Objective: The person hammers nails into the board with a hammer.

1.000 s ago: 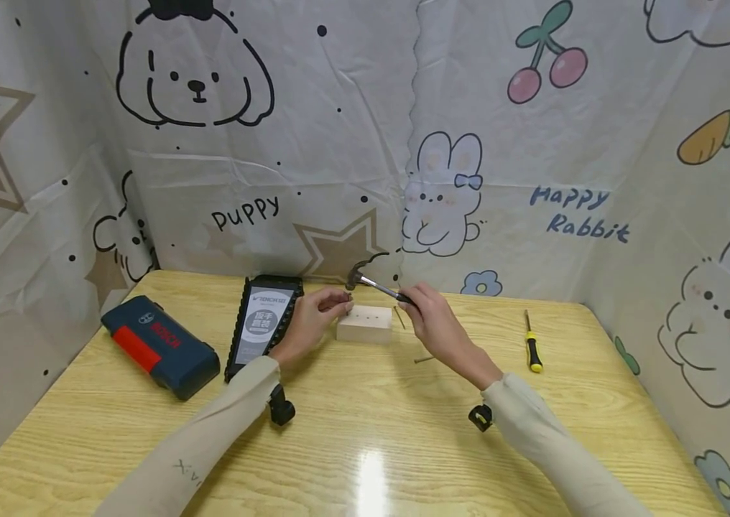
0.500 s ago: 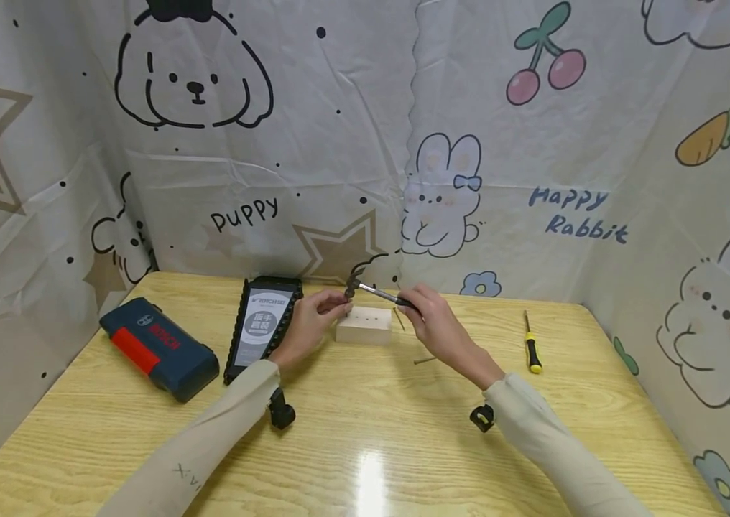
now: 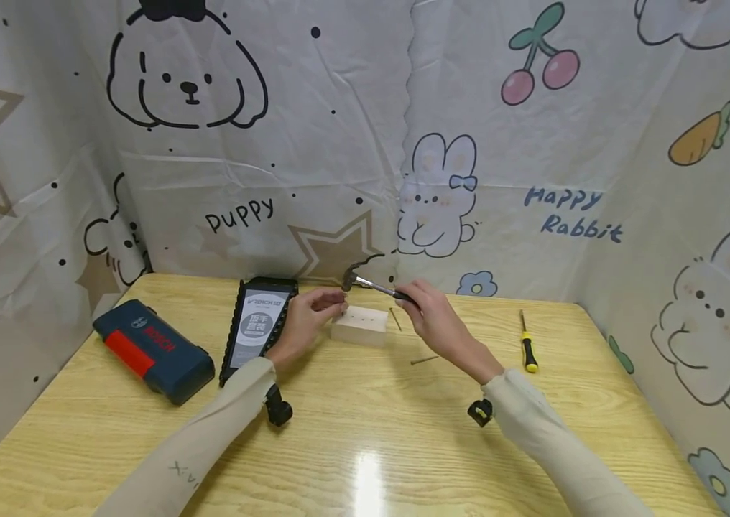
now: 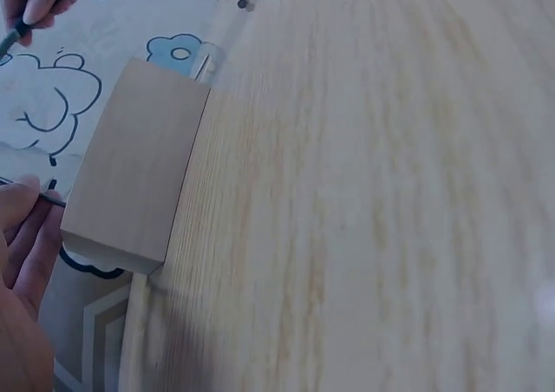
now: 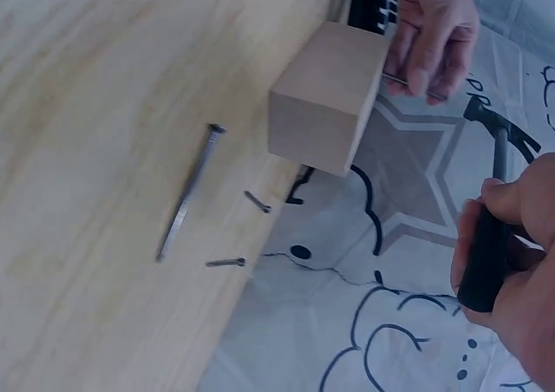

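Head view shows your left hand at the 9 o'clock side of the wooden block, fingers curled, pinching a thin nail upright on the block's top. Your right hand sits at the block's 3 o'clock side, wrapped tight around the hammer handle. The hammer head hangs just above the nail, not touching it. The block rests on the table, near the far edge. A long nail lies loose at the block's 4 o'clock side. A screwdriver lies well apart at 3 o'clock.
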